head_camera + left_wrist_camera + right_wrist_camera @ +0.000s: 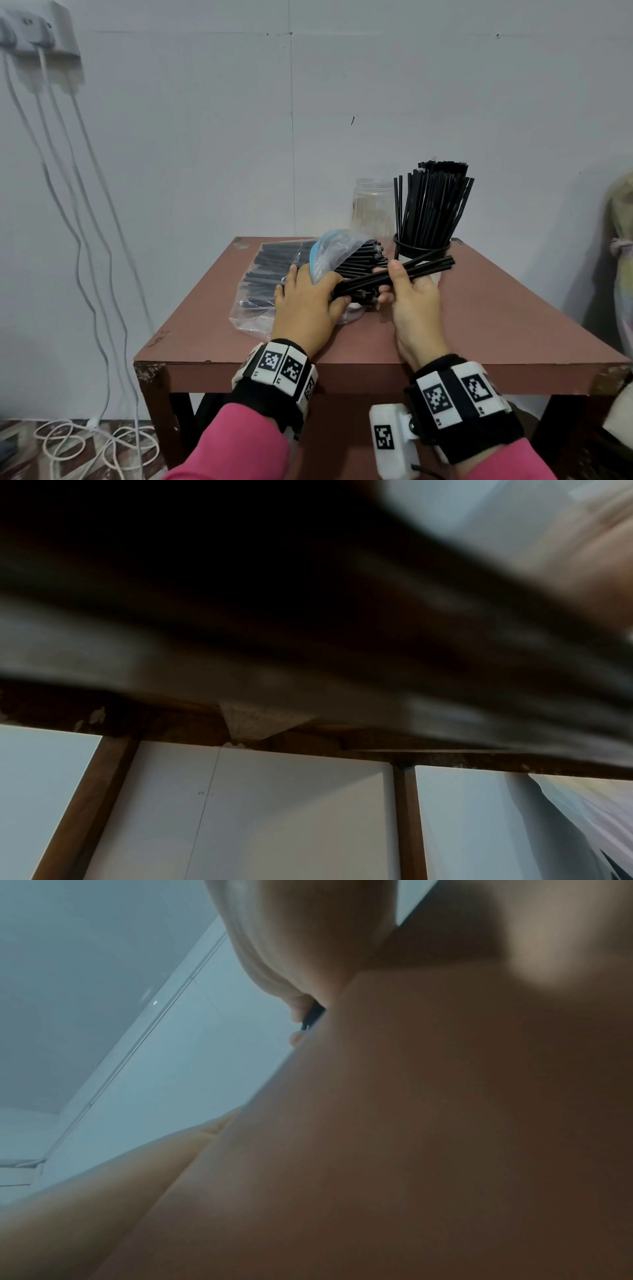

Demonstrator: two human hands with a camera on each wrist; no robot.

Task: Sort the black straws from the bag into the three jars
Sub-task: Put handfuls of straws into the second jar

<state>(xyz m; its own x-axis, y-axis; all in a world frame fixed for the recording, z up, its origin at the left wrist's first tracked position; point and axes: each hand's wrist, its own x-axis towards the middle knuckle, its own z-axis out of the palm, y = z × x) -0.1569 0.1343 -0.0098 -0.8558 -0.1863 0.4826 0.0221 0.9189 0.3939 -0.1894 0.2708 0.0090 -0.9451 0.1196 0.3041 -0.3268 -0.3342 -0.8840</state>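
While your right hand, just below the middle of the head frame, has its thumb and fingers curled round a small bundle of black straws, your left hand beside it grips the bundle's lower end and the mouth of the clear bag together, fingers wrapped. Both wrist views are too blurred to add anything.

Judge the straws as very light, thin, stiff enough to stay straight yet easy to kink, and smooth, so loose ones could slide out. Hold near the middle of the bundle and squeeze evenly.

Further back, the bag lies on the brown table, holding many straws, with some poking out of its open mouth. Behind your right hand, towards the frame's right, a jar stands packed with upright straws fanning outward. Left of it, against the wall, a clear jar appears empty. A third jar is not clearly visible.
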